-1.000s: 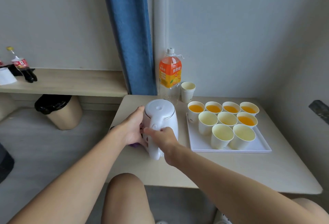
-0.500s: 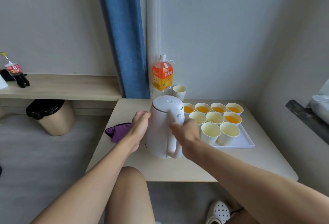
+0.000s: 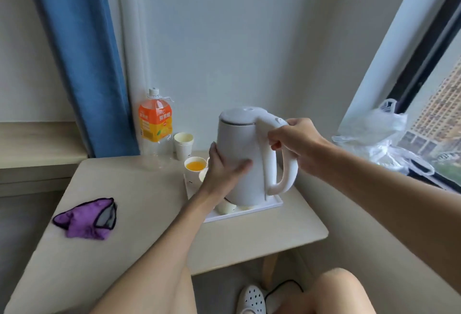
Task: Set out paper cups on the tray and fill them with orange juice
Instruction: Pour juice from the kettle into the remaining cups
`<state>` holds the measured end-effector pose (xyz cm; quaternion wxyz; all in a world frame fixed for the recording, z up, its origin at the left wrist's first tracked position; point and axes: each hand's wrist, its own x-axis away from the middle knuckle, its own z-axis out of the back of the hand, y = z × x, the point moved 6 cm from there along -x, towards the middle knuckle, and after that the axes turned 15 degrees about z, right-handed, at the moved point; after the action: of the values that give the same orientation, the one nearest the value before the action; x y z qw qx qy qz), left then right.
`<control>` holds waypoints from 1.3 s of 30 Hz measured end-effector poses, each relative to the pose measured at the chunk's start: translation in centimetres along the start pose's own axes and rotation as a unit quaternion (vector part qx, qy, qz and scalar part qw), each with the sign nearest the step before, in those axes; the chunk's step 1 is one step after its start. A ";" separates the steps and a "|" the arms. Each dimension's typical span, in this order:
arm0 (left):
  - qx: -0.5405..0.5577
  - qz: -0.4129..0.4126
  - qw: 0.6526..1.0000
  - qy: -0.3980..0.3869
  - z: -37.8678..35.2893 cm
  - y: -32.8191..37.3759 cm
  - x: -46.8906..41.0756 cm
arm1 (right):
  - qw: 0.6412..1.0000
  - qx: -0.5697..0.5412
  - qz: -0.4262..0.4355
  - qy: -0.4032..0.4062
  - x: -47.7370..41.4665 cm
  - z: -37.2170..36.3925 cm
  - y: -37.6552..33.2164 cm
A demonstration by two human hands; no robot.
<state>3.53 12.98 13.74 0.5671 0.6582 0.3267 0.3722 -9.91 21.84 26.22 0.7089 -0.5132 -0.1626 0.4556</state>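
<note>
Above the tray (image 3: 249, 212), the white kettle (image 3: 239, 154) hangs upright, handle toward the window (image 3: 439, 119). The right hand (image 3: 296, 139) curls round the handle; the left hand (image 3: 222, 172) lies flat against its side.

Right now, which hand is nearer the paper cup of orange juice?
Left. The left hand lies flat on the white plastic kettle beside that cup; the right hand grips the kettle's handle on the far side.

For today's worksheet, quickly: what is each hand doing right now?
Left hand: open, flat against the kettle side.
Right hand: gripping the kettle handle.
</note>
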 end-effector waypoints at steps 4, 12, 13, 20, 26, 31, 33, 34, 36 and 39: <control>-0.004 0.027 1.000 -0.009 -4.3 -1.9 -2.3 | 0.998 0.050 0.012 0.043 -1.9 3.1 1.7; 0.001 0.015 0.999 -0.038 -8.7 -6.0 -5.4 | 0.994 0.094 -0.005 0.055 -4.8 5.3 6.5; 0.002 0.014 0.999 -0.034 -8.8 -6.5 -5.5 | 0.994 0.100 -0.004 0.049 -5.0 5.3 6.8; 0.032 0.001 0.999 -0.033 -9.1 -7.7 -6.4 | 0.992 0.120 0.005 0.027 -6.5 4.9 7.3; 0.045 0.003 0.998 -0.035 -9.3 -7.3 -6.5 | 0.990 0.142 0.004 0.017 -7.6 4.5 6.6; 0.053 0.005 0.998 -0.041 -9.0 -7.0 -6.9 | 0.986 0.168 0.007 0.023 -7.8 4.2 5.7; 0.055 0.005 0.997 -0.046 -9.0 -6.9 -6.8 | 0.984 0.178 0.009 0.021 -7.8 4.1 5.3; 0.058 0.006 0.997 -0.047 -9.1 -6.9 -6.8 | 0.983 0.182 0.009 0.019 -7.8 4.0 5.2; 0.065 0.010 0.997 -0.045 -9.1 -6.8 -6.6 | 0.982 0.187 0.010 0.014 -7.8 3.8 5.0; 0.078 0.019 0.996 -0.038 -9.1 -6.9 -6.5 | 0.981 0.193 0.012 0.001 -8.0 3.5 4.8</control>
<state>-7.70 13.02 6.81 0.5194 0.7199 0.3203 0.3308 -18.89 17.65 25.39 0.7895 -0.3689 -0.0651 0.4862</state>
